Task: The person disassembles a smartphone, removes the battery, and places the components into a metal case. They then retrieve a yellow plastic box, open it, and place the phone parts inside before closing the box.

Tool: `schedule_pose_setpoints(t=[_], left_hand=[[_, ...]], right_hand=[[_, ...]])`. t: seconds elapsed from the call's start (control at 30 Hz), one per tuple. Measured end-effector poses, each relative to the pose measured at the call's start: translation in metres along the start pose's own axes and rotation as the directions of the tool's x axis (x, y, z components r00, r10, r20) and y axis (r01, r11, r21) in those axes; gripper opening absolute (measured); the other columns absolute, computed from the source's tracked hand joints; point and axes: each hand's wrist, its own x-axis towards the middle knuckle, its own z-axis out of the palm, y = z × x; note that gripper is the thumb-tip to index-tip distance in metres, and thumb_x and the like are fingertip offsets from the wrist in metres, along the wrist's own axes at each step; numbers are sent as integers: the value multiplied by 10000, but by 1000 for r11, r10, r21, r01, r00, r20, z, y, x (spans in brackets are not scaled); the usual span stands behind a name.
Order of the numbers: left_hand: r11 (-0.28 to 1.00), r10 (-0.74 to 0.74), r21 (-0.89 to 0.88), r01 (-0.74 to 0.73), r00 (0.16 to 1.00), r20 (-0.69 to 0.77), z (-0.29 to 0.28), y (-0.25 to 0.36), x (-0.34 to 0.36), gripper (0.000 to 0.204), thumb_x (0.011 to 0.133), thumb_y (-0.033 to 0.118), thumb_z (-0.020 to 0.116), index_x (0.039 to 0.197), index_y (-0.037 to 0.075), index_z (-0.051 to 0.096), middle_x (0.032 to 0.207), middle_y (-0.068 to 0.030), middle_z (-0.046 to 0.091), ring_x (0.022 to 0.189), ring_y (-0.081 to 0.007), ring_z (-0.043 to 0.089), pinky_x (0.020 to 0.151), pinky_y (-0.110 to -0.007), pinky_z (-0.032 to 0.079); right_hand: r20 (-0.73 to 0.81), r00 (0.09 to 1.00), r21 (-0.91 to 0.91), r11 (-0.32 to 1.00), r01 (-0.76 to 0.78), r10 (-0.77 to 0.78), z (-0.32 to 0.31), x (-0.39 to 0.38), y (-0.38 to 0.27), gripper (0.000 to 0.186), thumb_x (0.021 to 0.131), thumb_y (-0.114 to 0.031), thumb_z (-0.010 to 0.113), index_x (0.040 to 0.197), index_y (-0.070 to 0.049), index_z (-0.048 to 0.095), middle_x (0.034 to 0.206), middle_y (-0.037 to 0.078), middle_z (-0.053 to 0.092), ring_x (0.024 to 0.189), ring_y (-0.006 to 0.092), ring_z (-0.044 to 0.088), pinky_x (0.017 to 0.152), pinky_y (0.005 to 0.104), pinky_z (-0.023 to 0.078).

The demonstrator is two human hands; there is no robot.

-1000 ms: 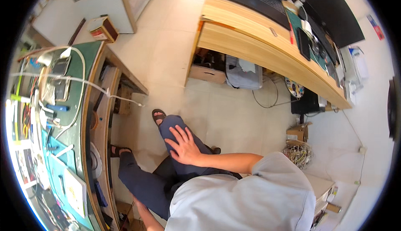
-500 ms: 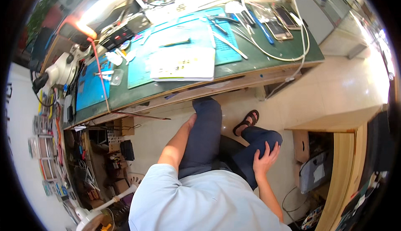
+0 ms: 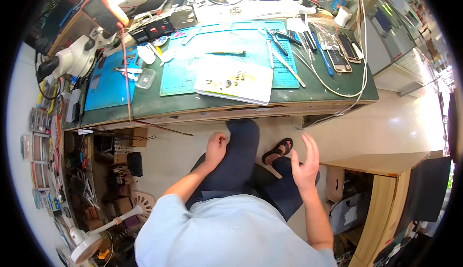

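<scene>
My left hand [image 3: 216, 150] is above my left thigh, its fingers loosely curled together with no object showing in them. My right hand [image 3: 306, 164] is raised by my right knee, fingers stretched out and thumb apart, holding nothing. On the bench ahead, a white booklet or flat box [image 3: 235, 82] with small parts on top lies tilted at the front edge of a teal work mat [image 3: 178, 74]. Behind it lies a thin screwdriver-like tool [image 3: 226, 52]. Pliers [image 3: 277, 40] and tweezers [image 3: 289, 68] rest at the mat's right side.
Opened phones [image 3: 339, 58] and a looping white cable [image 3: 348, 95] occupy the bench's right end. A white microscope [image 3: 74, 59] stands at left beside a blue mat [image 3: 108, 91] and a small clear box [image 3: 145, 78]. A wooden cabinet [image 3: 381, 209] is at my right, a white fan [image 3: 87, 245] at lower left.
Both hands have lifted off my legs; the right fingers now point forward toward the bench. My view has shifted, showing more of the bench's back. The booklet sits more askew in view.
</scene>
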Motion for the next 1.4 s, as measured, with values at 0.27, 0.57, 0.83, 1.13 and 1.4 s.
schedule_pose_setpoints(t=[0.27, 0.57, 0.83, 1.13, 1.4], left_hand=[[512, 839, 331, -793, 544, 6, -172, 180, 81, 516, 777, 143, 793, 1245, 55, 594, 1204, -136, 621, 1106, -340, 592, 954, -449, 483], [716, 578, 133, -685, 689, 438, -197, 200, 160, 890, 659, 184, 897, 1434, 77, 473, 1510, -171, 409, 1398, -382, 388, 1141, -460, 360], [787, 531, 97, -610, 748, 399, -214, 188, 155, 934, 627, 142, 906, 1450, 79, 467, 1494, -158, 423, 1396, -360, 392, 1144, -446, 355], [691, 641, 128, -711, 685, 345, -228, 176, 144, 823, 652, 109, 883, 1398, 97, 535, 1480, -130, 474, 1389, -349, 410, 1140, -452, 359], [690, 701, 24, -723, 676, 225, -228, 158, 143, 320, 763, 8, 791, 1069, 54, 709, 1228, -83, 653, 1068, -256, 636, 846, -347, 560]], right_hand=[[361, 801, -169, 812, 559, -477, 23, 172, -97, 765, 733, -399, 834, 1369, -71, 562, 1466, 167, 475, 1289, 373, 441, 1105, 486, 360], [565, 707, -107, 812, 574, -425, 29, 201, -101, 800, 662, -423, 877, 1364, -161, 596, 1412, 149, 509, 1280, 372, 432, 1088, 488, 400], [556, 665, -6, 798, 603, -499, 46, 211, -99, 715, 745, -468, 813, 1337, -118, 618, 1453, 152, 504, 1292, 373, 442, 1097, 496, 379], [577, 654, -71, 768, 637, -489, 42, 202, -100, 630, 842, -499, 708, 1338, -117, 627, 1514, 163, 441, 1323, 384, 425, 1130, 499, 313], [564, 684, 9, 832, 555, -463, 49, 205, -100, 557, 779, -336, 816, 1289, -165, 671, 1472, 149, 467, 1319, 364, 432, 1115, 484, 337]])
